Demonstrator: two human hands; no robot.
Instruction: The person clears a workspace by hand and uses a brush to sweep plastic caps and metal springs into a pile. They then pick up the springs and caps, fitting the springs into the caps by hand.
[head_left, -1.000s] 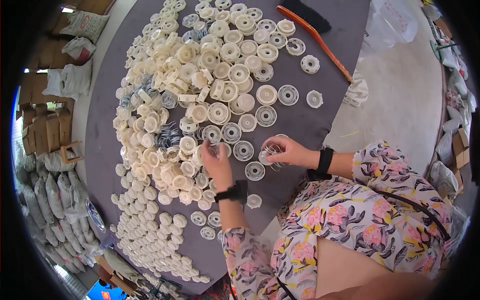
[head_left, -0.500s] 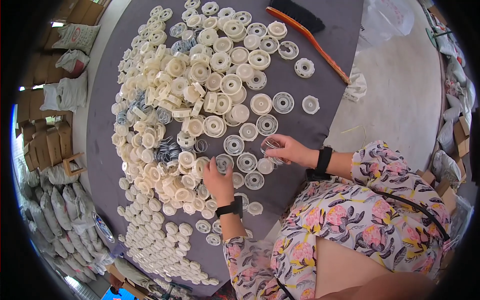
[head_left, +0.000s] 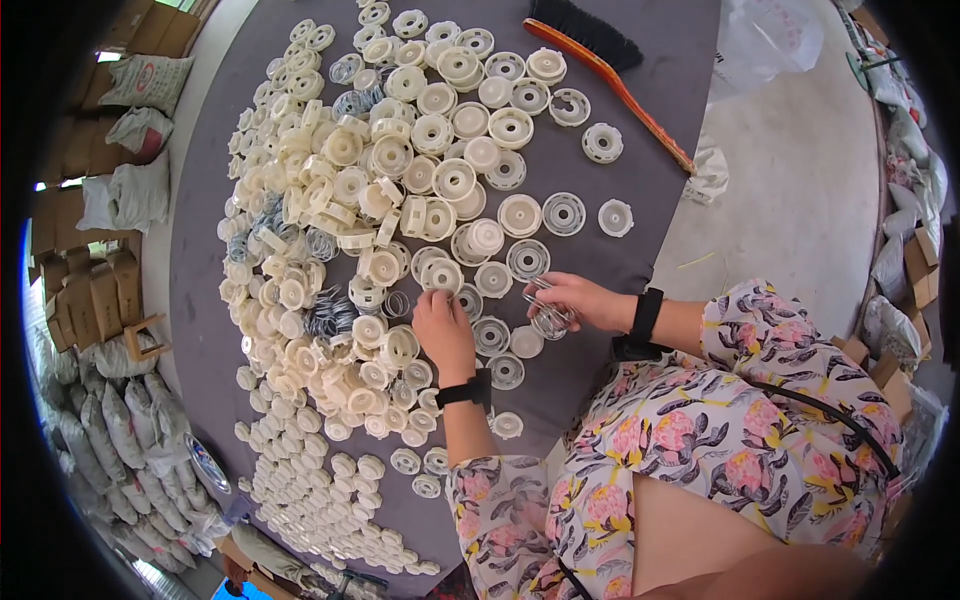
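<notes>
Thin silvery wire coils (head_left: 551, 319): loose bunch, held in right hand (head_left: 585, 301); cream plastic disc (head_left: 441, 275): round, centre hole facing up, just beyond left hand (head_left: 444, 326), contact unclear

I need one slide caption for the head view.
Right hand holding wire coils, left hand at pale plastic rings on grey table.

The brush (head_left: 608, 72) lies on the table (head_left: 560, 160), right of the heaped discs (head_left: 345, 148).

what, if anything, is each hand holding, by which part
The right hand holds wire coils by their right side. The left hand is at the near rim of a cream disc; whether it grips is unclear.
</notes>
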